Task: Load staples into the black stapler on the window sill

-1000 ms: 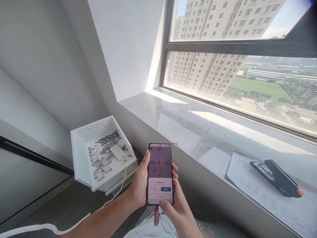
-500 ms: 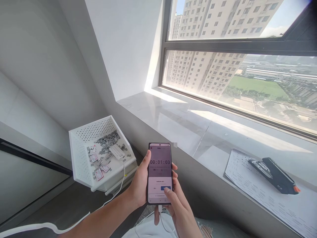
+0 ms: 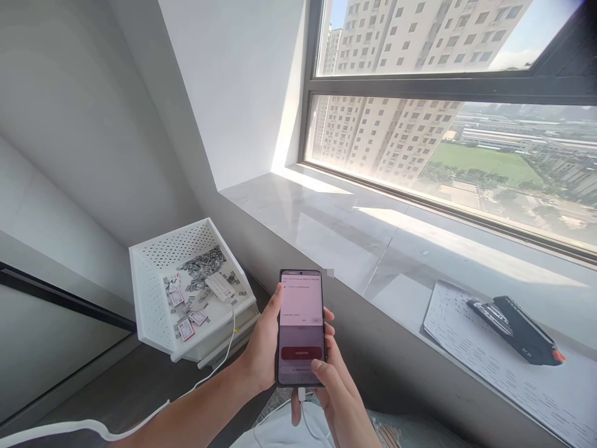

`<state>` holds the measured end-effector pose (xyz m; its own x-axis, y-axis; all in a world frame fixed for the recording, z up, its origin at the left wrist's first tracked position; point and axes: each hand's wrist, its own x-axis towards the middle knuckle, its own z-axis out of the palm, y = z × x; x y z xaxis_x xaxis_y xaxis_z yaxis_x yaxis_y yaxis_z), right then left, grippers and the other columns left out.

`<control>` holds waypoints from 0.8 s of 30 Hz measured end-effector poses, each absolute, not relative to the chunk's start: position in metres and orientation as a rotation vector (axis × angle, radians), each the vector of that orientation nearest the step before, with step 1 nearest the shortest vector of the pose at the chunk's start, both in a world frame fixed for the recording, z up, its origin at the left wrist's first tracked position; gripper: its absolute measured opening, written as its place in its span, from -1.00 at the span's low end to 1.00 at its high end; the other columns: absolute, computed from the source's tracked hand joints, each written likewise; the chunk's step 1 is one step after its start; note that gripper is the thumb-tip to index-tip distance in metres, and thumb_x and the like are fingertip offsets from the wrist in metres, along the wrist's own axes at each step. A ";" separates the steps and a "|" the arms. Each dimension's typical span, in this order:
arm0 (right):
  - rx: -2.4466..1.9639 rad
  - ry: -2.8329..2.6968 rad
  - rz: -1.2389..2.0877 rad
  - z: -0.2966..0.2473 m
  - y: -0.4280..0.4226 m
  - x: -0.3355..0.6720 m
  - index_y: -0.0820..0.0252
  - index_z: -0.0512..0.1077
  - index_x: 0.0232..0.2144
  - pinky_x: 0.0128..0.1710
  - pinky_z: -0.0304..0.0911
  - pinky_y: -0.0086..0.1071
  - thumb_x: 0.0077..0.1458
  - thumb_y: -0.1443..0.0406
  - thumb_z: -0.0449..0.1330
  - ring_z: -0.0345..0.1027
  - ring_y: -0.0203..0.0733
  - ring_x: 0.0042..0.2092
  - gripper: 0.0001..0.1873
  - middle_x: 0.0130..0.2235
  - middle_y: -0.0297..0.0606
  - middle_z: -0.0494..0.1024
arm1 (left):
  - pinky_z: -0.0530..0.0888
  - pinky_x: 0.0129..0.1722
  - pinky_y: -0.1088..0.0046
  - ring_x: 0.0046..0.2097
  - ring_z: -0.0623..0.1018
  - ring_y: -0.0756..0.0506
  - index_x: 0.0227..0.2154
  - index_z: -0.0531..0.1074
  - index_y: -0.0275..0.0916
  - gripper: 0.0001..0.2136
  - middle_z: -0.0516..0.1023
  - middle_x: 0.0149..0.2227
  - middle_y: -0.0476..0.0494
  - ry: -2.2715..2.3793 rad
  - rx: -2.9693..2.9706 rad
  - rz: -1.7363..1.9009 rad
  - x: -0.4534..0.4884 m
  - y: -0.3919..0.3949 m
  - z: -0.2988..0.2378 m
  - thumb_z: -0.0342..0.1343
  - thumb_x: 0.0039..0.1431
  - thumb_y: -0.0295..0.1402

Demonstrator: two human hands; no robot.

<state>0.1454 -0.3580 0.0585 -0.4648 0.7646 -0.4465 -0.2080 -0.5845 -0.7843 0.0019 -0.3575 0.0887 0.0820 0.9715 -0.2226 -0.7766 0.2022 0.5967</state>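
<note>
A smartphone (image 3: 301,305) stands upright between my two hands, its lit screen facing me. My left hand (image 3: 265,345) grips its left edge, thumb along the side. Around the right edge and lower back, my right hand (image 3: 339,382) is closed, with its thumb over the lower right of the screen. The display has a pale dialog at the top and a dark red button below; the small text is illegible. A white charging cable (image 3: 301,394) is plugged into the phone's bottom end.
At the left, a white perforated basket (image 3: 149,298) holds many small grey pieces, several cards and a white block (image 3: 220,286). Printed sheets (image 3: 448,323) lie on the window ledge (image 3: 326,242) at the right, under a dark device with an orange tip (image 3: 529,333).
The phone's screen has switched from a timer with a bottom pop-up to a pale dialog above a red button. My right thumb has shifted slightly down and right.
</note>
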 end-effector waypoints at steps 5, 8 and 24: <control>-1.110 -0.940 2.038 0.059 -0.357 0.145 -0.06 0.24 0.34 -0.09 0.47 -0.16 0.15 -0.02 0.26 0.44 0.06 0.06 -0.25 0.12 -0.16 0.51 | 0.51 -0.12 0.27 -0.18 0.64 -0.25 -0.06 0.57 -0.42 -0.22 0.64 -0.18 -0.42 0.611 0.341 1.331 0.001 -0.357 0.086 -0.20 0.33 0.26; -1.083 -1.001 1.965 0.069 -0.351 0.145 -0.03 0.32 0.24 -0.16 0.44 -0.27 0.16 -0.10 0.25 0.43 -0.01 0.00 -0.33 0.05 -0.18 0.52 | 0.51 -0.07 0.24 -0.16 0.66 -0.27 -0.02 0.56 -0.40 -0.23 0.65 -0.18 -0.42 0.574 0.287 1.307 0.002 -0.356 0.085 -0.17 0.31 0.27; -1.177 -1.215 1.845 0.096 -0.315 0.143 0.13 0.31 -0.44 -0.47 0.03 -0.45 0.11 -0.22 0.24 0.06 -0.27 -0.42 -0.43 -0.46 -0.39 0.24 | 0.43 0.13 0.13 0.04 0.61 -0.30 0.20 0.47 -0.29 -0.27 0.66 -0.04 -0.38 0.591 0.363 1.313 0.013 -0.362 0.087 -0.09 0.32 0.24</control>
